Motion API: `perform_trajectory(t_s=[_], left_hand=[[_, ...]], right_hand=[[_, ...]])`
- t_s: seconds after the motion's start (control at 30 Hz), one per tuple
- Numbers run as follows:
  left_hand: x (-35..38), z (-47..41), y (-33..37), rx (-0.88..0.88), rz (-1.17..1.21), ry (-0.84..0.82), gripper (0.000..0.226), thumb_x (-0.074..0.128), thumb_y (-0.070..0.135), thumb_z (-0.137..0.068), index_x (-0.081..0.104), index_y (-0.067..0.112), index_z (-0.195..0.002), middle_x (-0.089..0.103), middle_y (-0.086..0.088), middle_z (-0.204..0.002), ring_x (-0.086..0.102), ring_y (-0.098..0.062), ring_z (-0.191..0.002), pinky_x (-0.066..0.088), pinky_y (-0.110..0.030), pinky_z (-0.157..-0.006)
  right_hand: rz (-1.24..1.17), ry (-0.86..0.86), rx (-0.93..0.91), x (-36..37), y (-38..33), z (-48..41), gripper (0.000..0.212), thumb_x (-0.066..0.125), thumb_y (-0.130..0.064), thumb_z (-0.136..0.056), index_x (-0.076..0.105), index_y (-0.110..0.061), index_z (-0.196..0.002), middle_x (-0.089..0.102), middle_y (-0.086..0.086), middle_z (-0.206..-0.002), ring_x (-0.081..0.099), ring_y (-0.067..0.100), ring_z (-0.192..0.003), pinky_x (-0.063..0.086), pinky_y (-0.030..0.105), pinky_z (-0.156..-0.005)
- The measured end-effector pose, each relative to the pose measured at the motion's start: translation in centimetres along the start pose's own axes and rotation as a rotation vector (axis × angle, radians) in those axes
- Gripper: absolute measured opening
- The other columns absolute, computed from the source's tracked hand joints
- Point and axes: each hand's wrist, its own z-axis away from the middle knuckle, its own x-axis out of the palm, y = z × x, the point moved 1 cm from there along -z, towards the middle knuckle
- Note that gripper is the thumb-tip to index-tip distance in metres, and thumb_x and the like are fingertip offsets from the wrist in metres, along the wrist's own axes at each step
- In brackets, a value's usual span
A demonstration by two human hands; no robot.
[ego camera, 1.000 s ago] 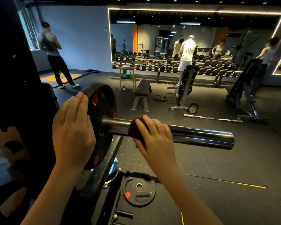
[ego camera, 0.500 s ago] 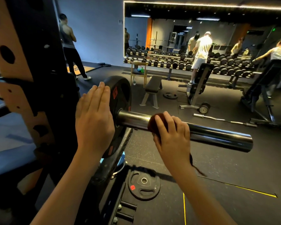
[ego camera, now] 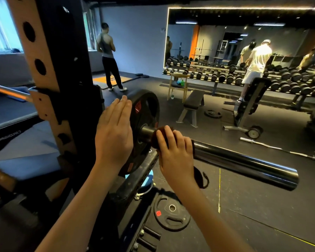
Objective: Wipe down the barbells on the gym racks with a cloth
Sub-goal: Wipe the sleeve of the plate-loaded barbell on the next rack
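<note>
Two hands are busy: left hand (ego camera: 114, 135) is lying flat-fingered on the weight plate (ego camera: 147, 110), right hand (ego camera: 176, 153) is clutching cloth (ego camera: 163, 130) round barbell (ego camera: 244, 160) beside it.

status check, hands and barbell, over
Left hand flat against the weight plate, fingers straight. Right hand grips the cloth around the barbell sleeve, right beside the plate. Sleeve bare to its end, nothing in the way.

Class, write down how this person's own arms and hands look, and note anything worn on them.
Both are bare. The left hand and the right hand wear no gloves, and no rings show. The forearms carry no sleeves, watch or wristband as far as the frame reaches.
</note>
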Motion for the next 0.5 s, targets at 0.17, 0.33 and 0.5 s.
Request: perform_trajectory(t_s=[0.17,0.33,0.5], left_hand=[[-0.1,0.0,0.0,-0.002,-0.02,-0.018,0.045,0.035,0.011,-0.097,0.045,-0.004,-0.138,0.048,-0.02,-0.142,0.042,-0.032,-0.134,0.028,-0.038,-0.114],[-0.2,0.0,-0.1,-0.009,-0.026,-0.023,0.046,0.035,0.011,-0.096,0.044,-0.003,-0.139,0.047,-0.018,-0.143,0.039,-0.03,-0.136,0.022,-0.034,-0.116],[-0.1,0.1,-0.1,-0.006,-0.053,-0.021,0.045,0.034,0.012,-0.097,0.044,-0.002,-0.139,0.048,-0.018,-0.143,0.039,-0.031,-0.136,0.021,-0.036,-0.116]], right_hand=[[-0.132,0.032,-0.066,-0.3,0.1,-1.0,0.061,0.079,-0.032,-0.075,0.06,-0.017,-0.13,0.058,0.009,-0.135,0.054,0.031,-0.12,0.041,0.044,-0.1],[-0.121,0.146,-0.027,-0.7,2.3,1.1,0.057,0.076,-0.028,-0.076,0.06,-0.013,-0.13,0.057,0.011,-0.135,0.044,0.031,-0.122,0.031,0.044,-0.1],[-0.097,-0.007,-0.019,0.5,-2.4,-2.2,0.079,0.089,-0.029,-0.058,0.061,-0.015,-0.13,0.058,0.01,-0.133,0.047,0.03,-0.119,0.03,0.043,-0.099]])
